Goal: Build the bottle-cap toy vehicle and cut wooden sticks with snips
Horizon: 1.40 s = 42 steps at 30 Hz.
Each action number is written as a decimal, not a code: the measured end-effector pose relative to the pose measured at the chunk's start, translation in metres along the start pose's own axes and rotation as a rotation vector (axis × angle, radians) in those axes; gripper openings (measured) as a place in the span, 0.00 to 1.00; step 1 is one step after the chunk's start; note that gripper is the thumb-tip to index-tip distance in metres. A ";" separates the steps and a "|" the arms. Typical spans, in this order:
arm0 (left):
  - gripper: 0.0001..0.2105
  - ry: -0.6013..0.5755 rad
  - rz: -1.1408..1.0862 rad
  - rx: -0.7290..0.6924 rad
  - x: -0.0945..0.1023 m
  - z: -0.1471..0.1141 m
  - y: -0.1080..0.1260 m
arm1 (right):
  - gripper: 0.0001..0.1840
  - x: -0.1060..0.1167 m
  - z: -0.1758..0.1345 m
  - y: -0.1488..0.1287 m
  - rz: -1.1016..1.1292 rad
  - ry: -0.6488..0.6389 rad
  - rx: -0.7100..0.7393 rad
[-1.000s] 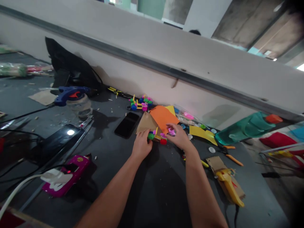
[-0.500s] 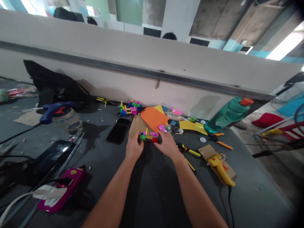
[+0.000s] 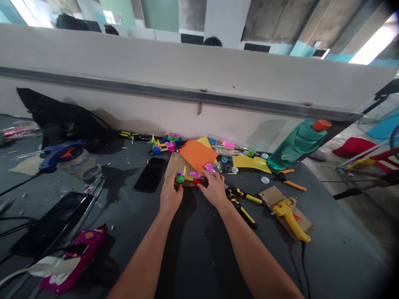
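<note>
A small toy car (image 3: 188, 177) of yellow, purple, green and red pieces sits at the near edge of a brown cardboard piece (image 3: 173, 164). My left hand (image 3: 171, 196) grips its left end by the green wheel, with thumb and fingers around it. At the other end, my right hand (image 3: 214, 189) has its thumb at the red wheel and its fingers curled behind. An orange sheet (image 3: 199, 154) lies over the cardboard just behind the car. Close to my right fingertips is a pink-purple piece (image 3: 209, 167).
Left of the hands lie a phone (image 3: 151, 175) and a blue glue gun (image 3: 59, 155). More toy cars (image 3: 162, 146) stand behind. To the right are yellow-handled pliers (image 3: 245, 207), a yellow glue gun (image 3: 291, 220) on cardboard and a green bottle (image 3: 296, 145).
The camera view has shifted slightly, so the scene sits a little further left. Both hands stay at the toy car, and my right fingers lie a little nearer the pink-purple piece.
</note>
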<state>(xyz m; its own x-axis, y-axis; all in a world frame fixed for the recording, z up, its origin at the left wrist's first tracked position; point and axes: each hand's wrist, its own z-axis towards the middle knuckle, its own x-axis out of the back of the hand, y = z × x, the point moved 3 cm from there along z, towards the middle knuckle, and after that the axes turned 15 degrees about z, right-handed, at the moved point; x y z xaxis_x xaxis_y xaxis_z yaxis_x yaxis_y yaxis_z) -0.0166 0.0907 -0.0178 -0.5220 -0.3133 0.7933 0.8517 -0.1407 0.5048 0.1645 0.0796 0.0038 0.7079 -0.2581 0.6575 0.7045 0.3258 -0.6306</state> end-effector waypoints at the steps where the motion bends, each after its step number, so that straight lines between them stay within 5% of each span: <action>1: 0.23 -0.004 -0.005 0.004 0.000 0.000 0.000 | 0.25 -0.001 0.000 0.000 0.003 0.006 0.000; 17: 0.20 0.092 -0.068 0.032 0.000 0.001 -0.004 | 0.28 -0.003 -0.001 -0.005 -0.002 -0.038 -0.001; 42: 0.22 0.039 0.010 0.066 0.006 -0.008 0.000 | 0.24 -0.008 0.000 0.001 0.029 -0.048 0.036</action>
<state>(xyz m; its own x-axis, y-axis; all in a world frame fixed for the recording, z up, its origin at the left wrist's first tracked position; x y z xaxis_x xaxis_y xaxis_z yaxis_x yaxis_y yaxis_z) -0.0192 0.0814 -0.0158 -0.5104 -0.3508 0.7851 0.8511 -0.0761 0.5194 0.1595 0.0824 -0.0025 0.7239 -0.2043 0.6590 0.6810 0.3649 -0.6349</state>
